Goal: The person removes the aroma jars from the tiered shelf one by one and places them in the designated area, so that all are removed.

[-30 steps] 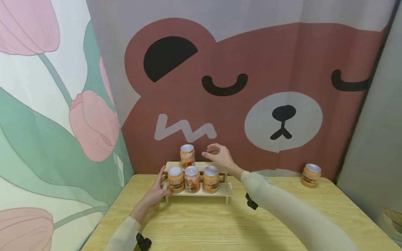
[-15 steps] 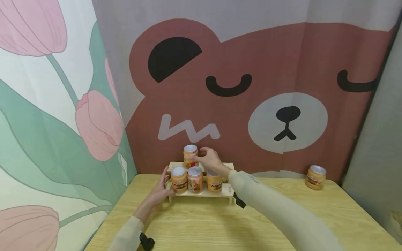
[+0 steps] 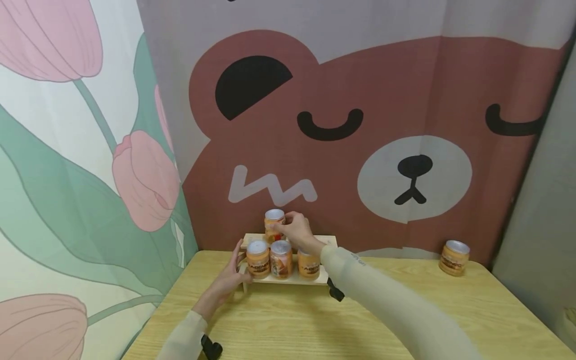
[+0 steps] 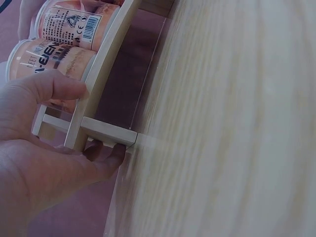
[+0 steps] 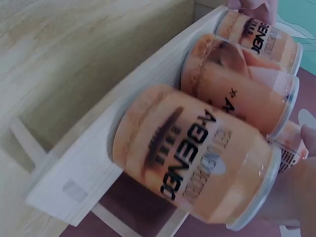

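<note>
A two-tier wooden stand [image 3: 290, 281] holds several orange cans with silver lids. My left hand [image 3: 225, 280] grips the stand's left end; in the left wrist view its thumb [image 4: 69, 89] lies on the lower shelf's edge and fingers reach round the leg [image 4: 109, 131]. On the upper shelf, my right hand [image 3: 299, 232] holds an upright can [image 3: 273, 222] between thumb and fingers. The lower shelf bears a left can [image 3: 258, 265], a middle can [image 3: 281, 265] beside it, and a right can [image 3: 308, 267] partly behind my right wrist. The right wrist view mostly hides the held can behind the lower ones.
Another orange can [image 3: 454, 260] stands alone at the back right of the wooden table [image 3: 288, 325]. A bear-print curtain [image 3: 391, 90] hangs close behind the table, and a tulip-print curtain [image 3: 90, 200] lines the left side.
My right hand has moved left from beside the upper can and taken hold of it. My left hand has stayed at the stand's end. The head view has shifted slightly.
</note>
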